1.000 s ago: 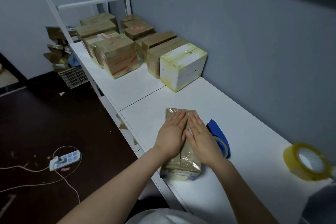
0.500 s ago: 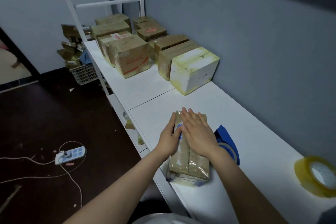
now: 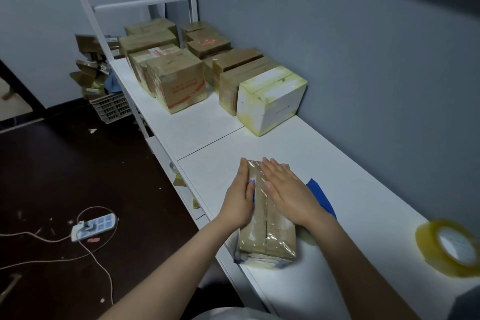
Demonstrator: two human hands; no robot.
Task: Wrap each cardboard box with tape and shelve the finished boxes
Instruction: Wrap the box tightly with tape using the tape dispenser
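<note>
Floor [image 3: 52,176] at lower left carries a white power strip [image 3: 94,226] with its cord looping. Above centre I see taped cardboard boxes [image 3: 176,83] lined up on the white shelf [image 3: 363,202], a white box [image 3: 270,99] nearest. Just below centre the left hand [image 3: 240,200] lies flat against the left side of the tape-wrapped box [image 3: 270,236], fingers straight, gripping nothing. The right hand [image 3: 288,195] presses flat on its top, fingers straight too. That box lies at the shelf's front edge. A blue tape dispenser [image 3: 320,195] peeks out behind the right wrist. A yellowish tape roll [image 3: 449,247] lies far right.
</note>
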